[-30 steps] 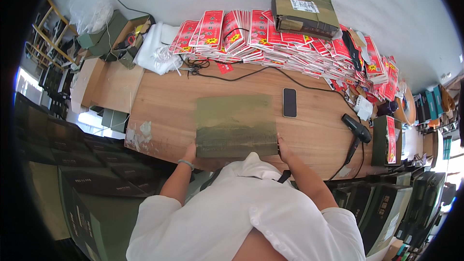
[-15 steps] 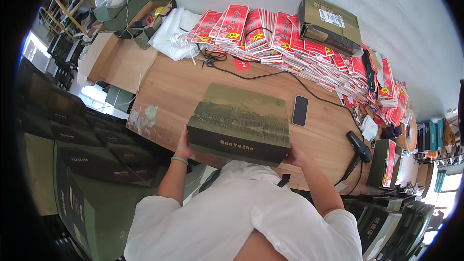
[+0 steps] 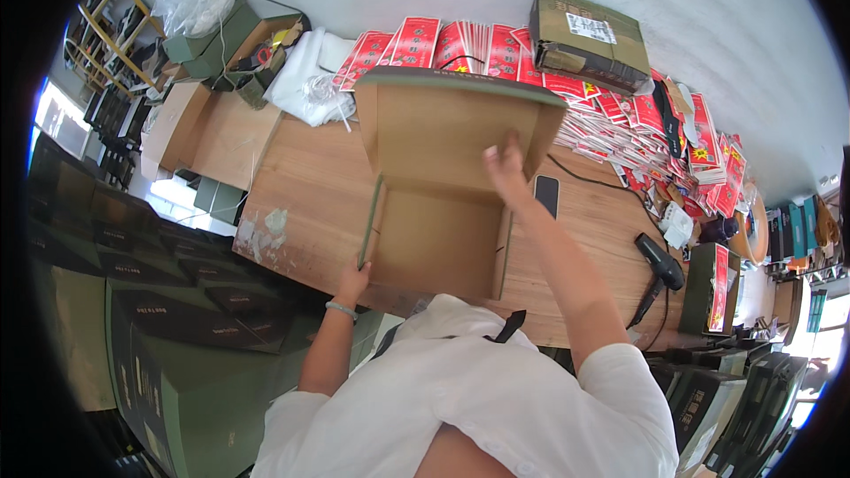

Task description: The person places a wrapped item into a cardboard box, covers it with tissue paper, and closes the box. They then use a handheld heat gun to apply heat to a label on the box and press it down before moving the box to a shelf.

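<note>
From my feed, dark green boxes (image 3: 195,354) crowd the far left, shading into the black rim of the lens so that I can't make out the outermost ones. The left forearm rises from the lower edge, a bracelet (image 3: 342,309) at its wrist, and the left hand (image 3: 354,281) sits at the near left corner of the open box (image 3: 438,239); its fingers are bunched small against the edge, and I cannot tell how tightly they close. The box is on the table (image 3: 310,159) directly before the person, its mouth facing up, its long axis running left to right; the white shirt (image 3: 460,372) covers part of its near edge. The lid (image 3: 434,124) stands raised along the far side, hiding the lower part of the red packets (image 3: 487,49). The right arm reaches farther forward and inward, the right hand (image 3: 506,168) loosely spread before the lid's inner face, gripping nothing that I can see; its fingertips blur, so contact is unclear. That forearm cuts off a corner of the phone (image 3: 547,197).
</note>
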{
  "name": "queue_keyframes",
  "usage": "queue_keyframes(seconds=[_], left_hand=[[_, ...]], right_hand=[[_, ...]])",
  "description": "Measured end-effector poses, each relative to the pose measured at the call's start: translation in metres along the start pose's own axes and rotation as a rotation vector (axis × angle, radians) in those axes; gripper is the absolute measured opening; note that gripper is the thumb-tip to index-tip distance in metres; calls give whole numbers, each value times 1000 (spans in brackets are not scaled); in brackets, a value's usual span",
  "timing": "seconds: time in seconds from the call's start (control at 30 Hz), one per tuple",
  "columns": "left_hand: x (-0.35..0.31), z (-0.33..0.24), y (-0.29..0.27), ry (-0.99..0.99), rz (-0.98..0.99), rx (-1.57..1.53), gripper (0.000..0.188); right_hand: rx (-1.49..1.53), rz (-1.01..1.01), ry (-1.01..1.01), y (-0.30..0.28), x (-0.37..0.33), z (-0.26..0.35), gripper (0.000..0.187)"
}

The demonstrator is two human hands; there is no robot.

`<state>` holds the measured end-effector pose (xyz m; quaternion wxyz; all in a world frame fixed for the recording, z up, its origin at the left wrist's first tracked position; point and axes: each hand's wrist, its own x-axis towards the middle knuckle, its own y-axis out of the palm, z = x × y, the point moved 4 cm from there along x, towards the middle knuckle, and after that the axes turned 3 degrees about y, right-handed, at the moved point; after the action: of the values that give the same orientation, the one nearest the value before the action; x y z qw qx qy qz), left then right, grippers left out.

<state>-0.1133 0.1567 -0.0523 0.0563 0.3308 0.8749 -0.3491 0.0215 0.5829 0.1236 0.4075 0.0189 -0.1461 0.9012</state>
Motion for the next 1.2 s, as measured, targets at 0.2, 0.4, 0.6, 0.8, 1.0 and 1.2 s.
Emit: queue_keyframes(seconds=[0.2, 0.4, 0.6, 0.8, 1.0, 1.2], left_hand=[[-28, 7, -19, -148, -89, -43, 38], [-59, -29, -49, -189, -72, 198, 37], [-71, -6, -76, -153, -203, 340, 36], [-102, -49, -104, -143, -500, 492, 56], [-119, -103, -25, 147, -341, 639, 57], [-123, -206, 100, 230, -121, -22, 58]], right_hand=[[-1026, 389, 234, 50, -37, -28, 70], [-748, 395, 113, 44, -68, -44, 50], [-685, -164, 233, -61, -73, -87, 52], [-907, -188, 863, -104, -97, -161, 112], [-970, 87, 898, -100, -79, -177, 120], [-910, 56, 942, -105, -68, -177, 110]])
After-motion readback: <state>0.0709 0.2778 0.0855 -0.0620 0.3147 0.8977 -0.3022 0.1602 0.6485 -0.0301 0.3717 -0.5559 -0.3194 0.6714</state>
